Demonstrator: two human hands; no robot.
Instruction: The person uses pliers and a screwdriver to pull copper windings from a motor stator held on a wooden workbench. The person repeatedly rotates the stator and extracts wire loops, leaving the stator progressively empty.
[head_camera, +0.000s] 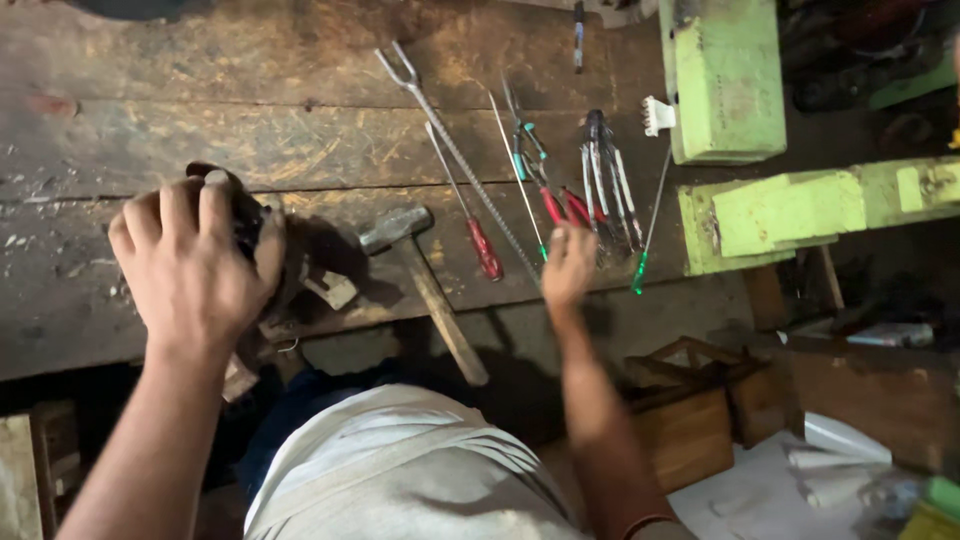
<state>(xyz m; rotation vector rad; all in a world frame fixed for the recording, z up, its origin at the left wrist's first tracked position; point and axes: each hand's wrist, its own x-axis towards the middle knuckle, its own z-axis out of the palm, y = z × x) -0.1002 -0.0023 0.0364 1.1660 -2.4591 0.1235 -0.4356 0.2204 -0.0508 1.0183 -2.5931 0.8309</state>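
Dark metal part (262, 235) sits gripped under left hand (190, 265) fingers; right hand (568, 268) fingers curl loosely by red-handled pliers (572, 205).

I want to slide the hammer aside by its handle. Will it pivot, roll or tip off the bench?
The hammer looks head-heavy: a metal head on a plain wooden handle, so a push at the handle would probably pivot it around the head. The blocky head makes rolling unlikely. Its handle end overhangs the bench edge, so pulling it nearer could tip it off.
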